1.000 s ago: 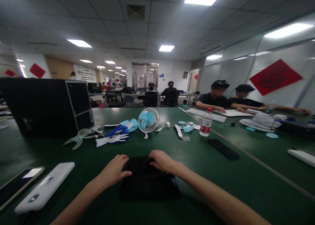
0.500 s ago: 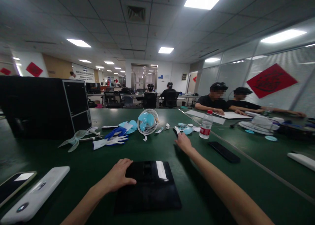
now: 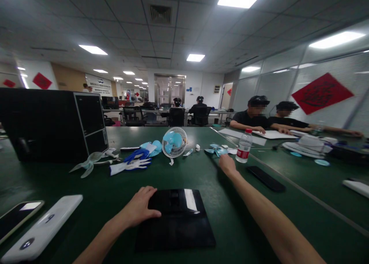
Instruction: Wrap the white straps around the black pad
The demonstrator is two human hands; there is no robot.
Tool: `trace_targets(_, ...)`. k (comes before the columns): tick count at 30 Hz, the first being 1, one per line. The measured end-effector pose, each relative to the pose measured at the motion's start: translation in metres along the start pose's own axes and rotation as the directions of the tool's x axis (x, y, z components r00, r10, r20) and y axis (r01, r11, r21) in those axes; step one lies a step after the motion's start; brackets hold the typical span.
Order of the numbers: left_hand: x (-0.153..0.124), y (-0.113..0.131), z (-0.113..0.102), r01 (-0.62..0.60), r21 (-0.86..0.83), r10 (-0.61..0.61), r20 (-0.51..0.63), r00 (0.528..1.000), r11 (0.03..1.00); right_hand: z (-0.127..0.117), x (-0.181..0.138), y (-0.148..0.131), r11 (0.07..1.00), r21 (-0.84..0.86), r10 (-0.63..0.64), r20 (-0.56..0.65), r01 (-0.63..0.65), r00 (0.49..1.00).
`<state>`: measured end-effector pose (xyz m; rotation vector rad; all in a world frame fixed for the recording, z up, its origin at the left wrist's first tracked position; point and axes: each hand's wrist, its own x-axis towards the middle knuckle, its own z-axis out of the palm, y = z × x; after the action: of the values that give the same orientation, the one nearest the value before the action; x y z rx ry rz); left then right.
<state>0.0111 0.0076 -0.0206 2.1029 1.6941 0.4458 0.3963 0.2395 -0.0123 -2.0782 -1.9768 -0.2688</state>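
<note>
A flat black glossy rectangular base [image 3: 178, 229] lies in front of me, with a raised block and a bright reflection near its far edge. My left hand [image 3: 141, 206] rests at its far left corner, thumb stretched over the top and apart from the fingers. Farther off, my right hand [image 3: 227, 164] is closed beside a light-blue fan blade [image 3: 216, 150]; its fingertips, and anything in them, are hidden. A water bottle [image 3: 243, 146] with a red cap stands just right of this hand. Left of it, a small fan [image 3: 174, 142] has a white grille and blue blades.
Blue-and-white gloves [image 3: 135, 160] and a clear fan blade [image 3: 90, 164] lie by a black computer case [image 3: 52, 127]. A white device [image 3: 43, 229] and a phone [image 3: 19, 218] are at left. A black slab [image 3: 265, 178] lies right. Two people [image 3: 255, 116] sit across the table.
My right hand has moved right, towards the bottle. The pale strip seen at its fingertips earlier no longer shows there. My left hand keeps its place on the black base.
</note>
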Motion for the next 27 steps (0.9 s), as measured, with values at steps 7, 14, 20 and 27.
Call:
trace_targets(7, -0.001, 0.002, -0.002, 0.031, -0.017, -0.03, 0.031, 0.999, 0.999, -0.033, -0.027, 0.016, 0.989, 0.122, -0.048, -0.268, 0.083, 0.962)
trace_targets(14, -0.001, -0.003, -0.001, 0.048, -0.025, -0.047, 0.03, 0.998, 0.999, -0.064, -0.087, -0.001, 0.866, 0.399, -0.192, -0.289, 0.3, 0.938)
trace_targets(20, 0.001, -0.015, 0.001, 0.016, -0.051, -0.018, -0.026, 0.999, 0.999, -0.083, -0.12, -0.019, 0.71, 0.599, -0.313, -0.202, 0.369, 0.928)
trace_targets(27, 0.006, -0.018, -0.014, -0.043, -0.064, 0.006, -0.495, 0.869, 0.997, -0.093, -0.144, -0.036, 0.541, 0.754, -0.489, -0.079, 0.373, 0.869)
